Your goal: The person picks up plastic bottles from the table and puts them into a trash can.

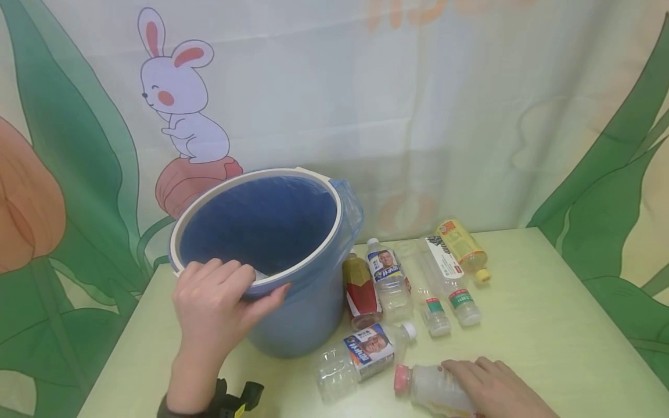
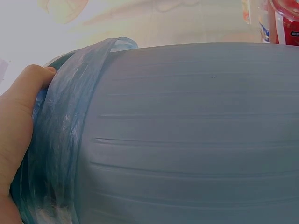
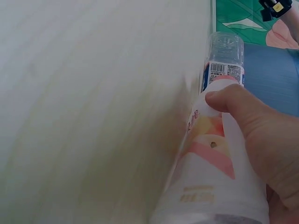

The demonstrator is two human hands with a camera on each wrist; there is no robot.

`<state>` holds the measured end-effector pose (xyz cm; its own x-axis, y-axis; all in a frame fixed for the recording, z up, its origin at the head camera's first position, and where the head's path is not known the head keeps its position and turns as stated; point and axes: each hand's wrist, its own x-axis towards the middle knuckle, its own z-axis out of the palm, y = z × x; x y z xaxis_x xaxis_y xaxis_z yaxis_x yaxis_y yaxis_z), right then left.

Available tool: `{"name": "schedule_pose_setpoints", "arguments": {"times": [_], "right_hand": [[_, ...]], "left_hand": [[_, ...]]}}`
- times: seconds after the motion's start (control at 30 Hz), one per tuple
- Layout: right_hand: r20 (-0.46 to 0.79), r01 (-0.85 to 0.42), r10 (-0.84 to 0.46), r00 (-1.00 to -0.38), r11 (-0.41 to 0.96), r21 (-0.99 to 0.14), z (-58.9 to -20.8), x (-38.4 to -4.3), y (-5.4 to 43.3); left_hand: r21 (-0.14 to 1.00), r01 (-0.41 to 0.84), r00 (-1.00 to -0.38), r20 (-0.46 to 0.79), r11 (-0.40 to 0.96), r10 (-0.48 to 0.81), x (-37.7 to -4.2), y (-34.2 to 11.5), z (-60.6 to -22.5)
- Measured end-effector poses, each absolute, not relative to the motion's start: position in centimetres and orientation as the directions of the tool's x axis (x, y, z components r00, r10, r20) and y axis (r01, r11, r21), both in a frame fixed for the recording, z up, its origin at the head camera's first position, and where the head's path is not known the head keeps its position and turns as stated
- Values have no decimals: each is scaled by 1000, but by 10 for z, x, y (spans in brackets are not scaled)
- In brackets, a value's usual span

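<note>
At the near rim of a blue trash can [image 1: 300, 328], my left hand [image 1: 214, 302] grips with its fingers over the edge and its thumb outside. A thin blue plastic bag [image 2: 70, 121] lines the can and folds down over the rim; the left wrist view shows the hand on it. My right hand [image 1: 496, 386] holds a whitish plastic bottle [image 1: 431, 386] with a pink cap, lying on its side near the table's front. In the right wrist view its peach-patterned label [image 3: 210, 140] shows, with the thumb along the upper side. A clear bottle [image 1: 360, 357] lies just beyond it.
Right of the can lie several more bottles: a red-and-gold one [image 1: 362, 293], a clear one with a portrait label [image 1: 389, 278], green-labelled ones [image 1: 464, 302] and a yellow one [image 1: 462, 244]. A printed curtain [image 1: 444, 116] hangs behind the pale green table [image 1: 543, 325].
</note>
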<state>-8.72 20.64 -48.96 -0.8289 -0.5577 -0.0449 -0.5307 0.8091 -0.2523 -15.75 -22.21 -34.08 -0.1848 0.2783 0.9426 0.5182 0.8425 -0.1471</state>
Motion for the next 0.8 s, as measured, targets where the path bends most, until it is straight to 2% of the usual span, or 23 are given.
{"name": "schedule_pose_setpoints", "arguments": {"times": [0.1, 0.37, 0.8], "right_hand": [[-16, -544, -562, -827, 808, -226, -492, -87, 206], [135, -631, -617, -775, 746, -213, -497, -89, 213], [84, -647, -647, -758, 731, -217, -477, -96, 220]], "left_hand": [[-145, 519, -186, 943, 842, 277, -157, -222, -341], [-147, 522, -182, 943, 841, 278, -157, -221, -340], [-150, 523, -177, 944, 839, 279, -158, -221, -339]]}}
